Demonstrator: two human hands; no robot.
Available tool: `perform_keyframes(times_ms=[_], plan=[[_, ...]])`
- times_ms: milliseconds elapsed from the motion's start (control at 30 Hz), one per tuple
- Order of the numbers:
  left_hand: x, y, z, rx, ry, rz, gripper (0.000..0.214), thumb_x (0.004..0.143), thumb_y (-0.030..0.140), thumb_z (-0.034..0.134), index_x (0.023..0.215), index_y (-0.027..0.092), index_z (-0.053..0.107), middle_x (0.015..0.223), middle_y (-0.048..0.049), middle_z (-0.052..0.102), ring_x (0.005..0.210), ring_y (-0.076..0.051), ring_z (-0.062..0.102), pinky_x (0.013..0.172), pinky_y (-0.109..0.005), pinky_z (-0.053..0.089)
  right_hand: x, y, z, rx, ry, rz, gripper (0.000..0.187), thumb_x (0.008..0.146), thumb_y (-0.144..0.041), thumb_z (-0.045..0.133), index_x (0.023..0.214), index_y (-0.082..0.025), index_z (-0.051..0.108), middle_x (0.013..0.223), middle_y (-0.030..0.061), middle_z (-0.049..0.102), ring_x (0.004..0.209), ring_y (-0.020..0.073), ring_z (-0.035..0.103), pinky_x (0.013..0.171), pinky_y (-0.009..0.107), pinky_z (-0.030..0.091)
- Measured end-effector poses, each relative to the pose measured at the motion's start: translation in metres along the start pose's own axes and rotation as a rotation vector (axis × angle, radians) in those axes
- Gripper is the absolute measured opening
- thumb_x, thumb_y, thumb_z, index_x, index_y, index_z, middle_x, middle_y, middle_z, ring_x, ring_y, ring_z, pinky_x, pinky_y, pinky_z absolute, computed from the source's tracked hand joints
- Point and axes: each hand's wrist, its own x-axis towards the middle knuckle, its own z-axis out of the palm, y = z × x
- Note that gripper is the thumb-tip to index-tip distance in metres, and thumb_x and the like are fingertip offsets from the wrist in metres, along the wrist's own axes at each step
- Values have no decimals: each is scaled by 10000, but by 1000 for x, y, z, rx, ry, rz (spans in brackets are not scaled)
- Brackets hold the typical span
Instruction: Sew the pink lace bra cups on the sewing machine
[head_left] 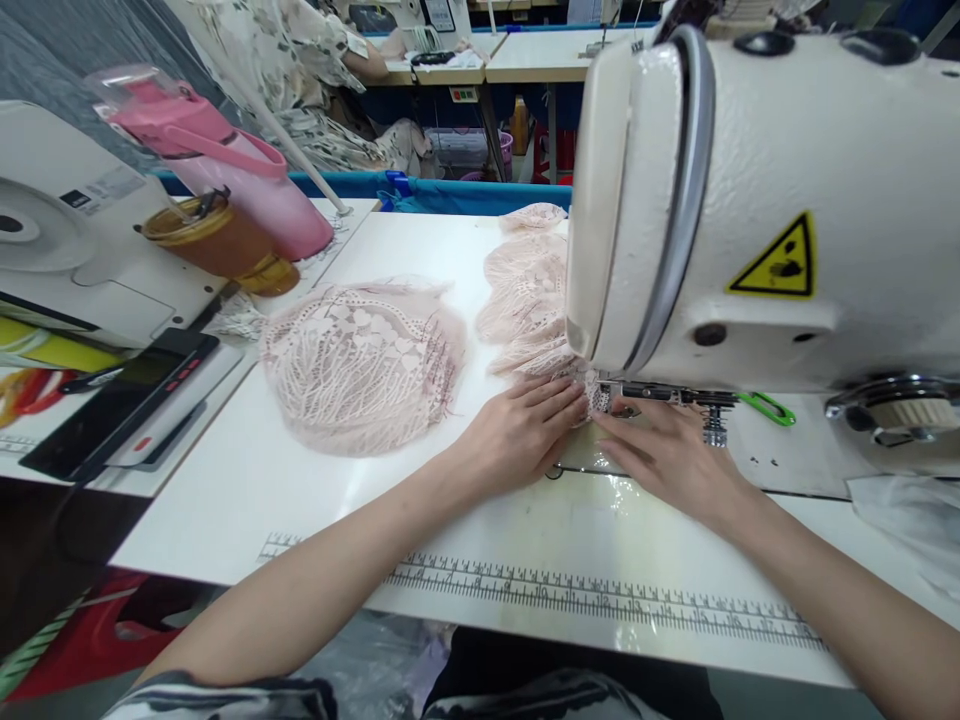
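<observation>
My left hand (525,425) lies with its fingers stretched out over the near end of a pale pink lace piece (529,290), just left of the needle area of a white sewing machine (750,170). Right of the needle area, my right hand (675,450) rests on the machine bed with fingers extended and apart, some of them hidden behind the metal parts (664,393) under the machine head. A bit of lace shows between the two hands. Another round pile of pink lace (360,365) sits farther left on the white table.
Left stand a pink bottle (232,170), a brown cup (221,240) and a black control panel (127,390). Green thread snips (769,408) lie right of my right hand. A printed ruler (555,590) runs along the front edge. Another person's arm (365,62) shows behind.
</observation>
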Motion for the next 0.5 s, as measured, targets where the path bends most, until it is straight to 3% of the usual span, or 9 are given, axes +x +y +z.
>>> perform_keyframes(times_ms=[300,500], plan=[[1,5,0,24,-11,-48,322,947,218,437,1184,101,621,1228,-98,625,1164,-239,586,992,-407,504,-4,6,6,-91,-15,-16,304,944,-386,474,1195,-289,617,1035,71,679,790,180,643,761,380,465],[3,8,1,81,17,-58,323,951,234,435,1165,98,634,1204,-102,639,1135,-242,606,975,-407,511,-5,4,6,-156,13,-8,353,936,-424,476,1245,-297,589,1108,81,668,948,233,637,833,415,474]])
